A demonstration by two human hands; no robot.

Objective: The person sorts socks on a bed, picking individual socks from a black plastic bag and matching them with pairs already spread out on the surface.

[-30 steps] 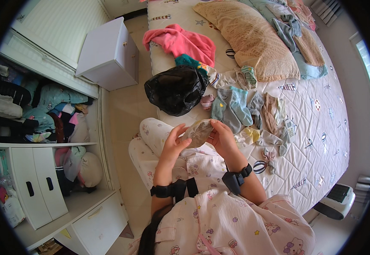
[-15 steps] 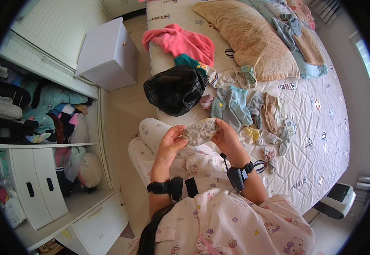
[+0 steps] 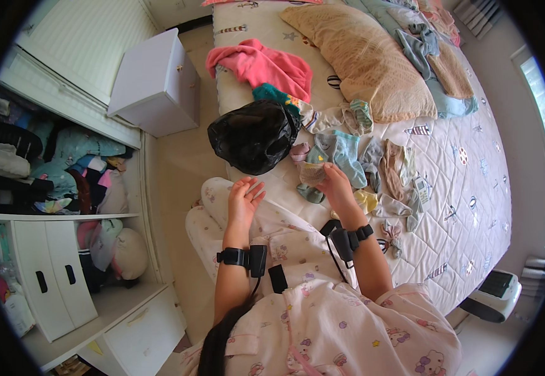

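My right hand [image 3: 337, 185] pinches a small beige-grey checked sock [image 3: 313, 173] at the bed's near side. The sock hangs beside a grey-green sock and a small pink balled sock [image 3: 299, 151]. My left hand [image 3: 244, 195] is empty above my lap, its fingers loosely curled and apart. Just beyond it bulges a black plastic bag [image 3: 255, 136]. To the right of the bag lie several socks: a light blue one [image 3: 346, 160], a brown one [image 3: 394, 164], a yellow-and-white one [image 3: 366, 200] and others.
A pink cloth [image 3: 263, 66] and a tan pillow [image 3: 366, 69] lie farther back on the quilted bed [image 3: 467, 219]. A remote control [image 3: 422, 193] rests right of the socks. At left stand a white bedside cabinet [image 3: 153, 88] and an open wardrobe with clothes [image 3: 66, 163].
My left hand has let go of the checked sock and moved slightly left. My right hand has carried it a little forward, toward the other socks.
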